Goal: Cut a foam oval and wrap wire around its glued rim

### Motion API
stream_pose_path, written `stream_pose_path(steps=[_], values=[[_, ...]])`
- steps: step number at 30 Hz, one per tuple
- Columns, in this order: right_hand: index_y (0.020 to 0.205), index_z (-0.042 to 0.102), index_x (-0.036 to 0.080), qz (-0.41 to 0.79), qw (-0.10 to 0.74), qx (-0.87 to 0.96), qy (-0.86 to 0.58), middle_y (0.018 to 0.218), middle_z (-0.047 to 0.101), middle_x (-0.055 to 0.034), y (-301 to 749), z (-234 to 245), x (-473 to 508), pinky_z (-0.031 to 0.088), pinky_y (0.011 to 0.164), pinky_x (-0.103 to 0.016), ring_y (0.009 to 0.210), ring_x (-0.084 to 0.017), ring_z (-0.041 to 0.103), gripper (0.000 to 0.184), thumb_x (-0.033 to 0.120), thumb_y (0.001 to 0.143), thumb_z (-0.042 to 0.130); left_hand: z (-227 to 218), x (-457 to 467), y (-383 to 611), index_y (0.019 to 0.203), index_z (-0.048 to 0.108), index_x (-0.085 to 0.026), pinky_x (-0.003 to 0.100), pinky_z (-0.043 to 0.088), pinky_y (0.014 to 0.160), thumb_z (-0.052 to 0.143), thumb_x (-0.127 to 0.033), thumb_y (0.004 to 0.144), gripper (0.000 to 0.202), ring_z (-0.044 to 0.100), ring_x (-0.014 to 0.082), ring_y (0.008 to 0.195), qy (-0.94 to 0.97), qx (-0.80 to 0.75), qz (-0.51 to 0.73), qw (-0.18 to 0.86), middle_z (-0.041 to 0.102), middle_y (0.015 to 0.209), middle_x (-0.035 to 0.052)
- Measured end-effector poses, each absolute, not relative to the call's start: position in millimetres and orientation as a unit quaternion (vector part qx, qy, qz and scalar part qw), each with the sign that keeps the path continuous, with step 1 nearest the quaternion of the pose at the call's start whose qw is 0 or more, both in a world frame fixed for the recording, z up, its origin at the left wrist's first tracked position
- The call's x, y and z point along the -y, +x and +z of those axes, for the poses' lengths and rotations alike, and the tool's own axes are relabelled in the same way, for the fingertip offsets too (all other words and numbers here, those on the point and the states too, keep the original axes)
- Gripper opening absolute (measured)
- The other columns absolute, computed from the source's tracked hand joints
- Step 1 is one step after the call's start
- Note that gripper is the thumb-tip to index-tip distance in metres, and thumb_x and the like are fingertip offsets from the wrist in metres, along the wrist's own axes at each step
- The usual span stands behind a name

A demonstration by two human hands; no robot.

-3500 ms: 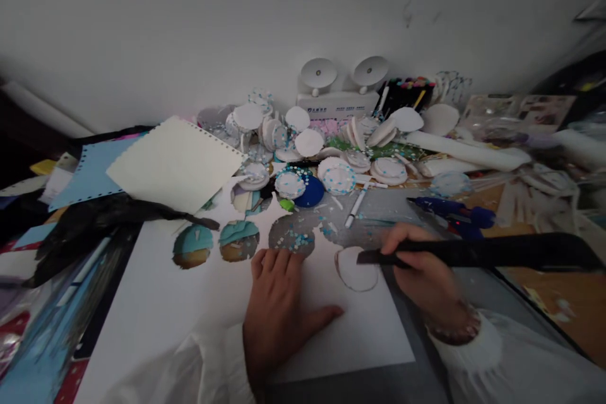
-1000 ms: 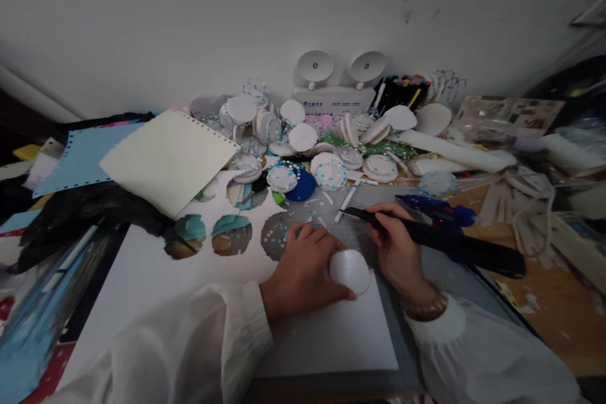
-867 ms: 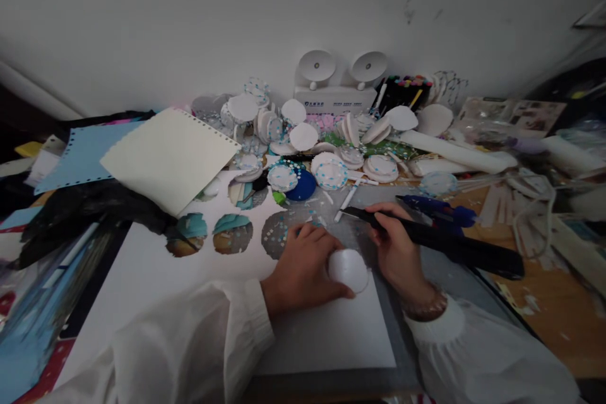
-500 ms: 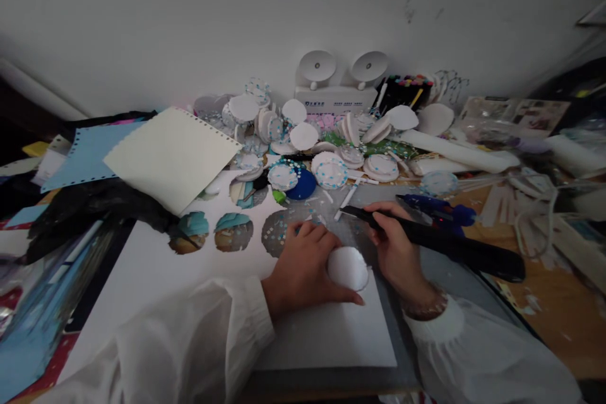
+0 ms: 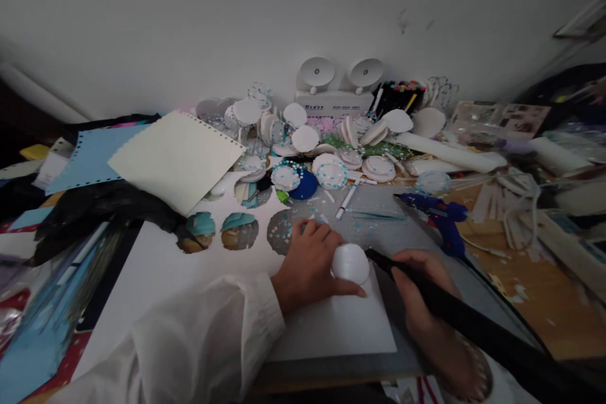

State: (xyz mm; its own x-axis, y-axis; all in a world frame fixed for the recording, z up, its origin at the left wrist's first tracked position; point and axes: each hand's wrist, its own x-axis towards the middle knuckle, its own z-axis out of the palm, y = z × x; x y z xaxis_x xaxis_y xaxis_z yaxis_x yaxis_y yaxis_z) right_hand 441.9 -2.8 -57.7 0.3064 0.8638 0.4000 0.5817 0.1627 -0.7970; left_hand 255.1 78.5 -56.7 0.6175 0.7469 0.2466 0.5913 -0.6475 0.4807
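My left hand [image 5: 310, 268] bears down on a white sheet [image 5: 189, 271] and curls its thumb and fingers around a small white disc [image 5: 351, 264], holding it against the sheet near the right edge. Several round holes are cut along the sheet's far side. In my right hand [image 5: 423, 290] is a long black pen-shaped tool [image 5: 454, 306]; its narrow tip points left, close to the disc's right edge. Whether the tip touches the disc or sheet, I cannot tell. Under the sheet lies a grey mat [image 5: 326, 363].
Behind my hands is a pile of white discs [image 5: 379, 168], some edged with blue dots. A blue glue gun [image 5: 438, 211] lies on the right, its cord running forward. Cream perforated card [image 5: 177, 161] and a black bag [image 5: 104, 211] are on the left. A twin-lamp unit [image 5: 334, 101] stands at the back.
The black tool and my right hand have come nearer and lower, bringing the tip from beyond the disc to its right edge. My left hand keeps its hold on the disc.
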Motion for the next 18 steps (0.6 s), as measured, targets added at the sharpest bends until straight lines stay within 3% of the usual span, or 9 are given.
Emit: stream_pose_path(steps=[18], values=[[0.076,0.058,0.024,0.078,0.454,0.642,-0.613,0.061,0.060,0.0006,432.4,-52.5,13.2,0.042,0.047,-0.031,0.051,-0.019,0.056,0.003,0.025,0.076,0.056,-61.4,-79.6,255.2,0.093,0.059,-0.018,0.048,0.030,0.098,0.057,-0.084,0.059,0.074,0.053,0.0277,0.098,0.888,-0.357,0.239,0.161,0.063,0.094,0.0075]])
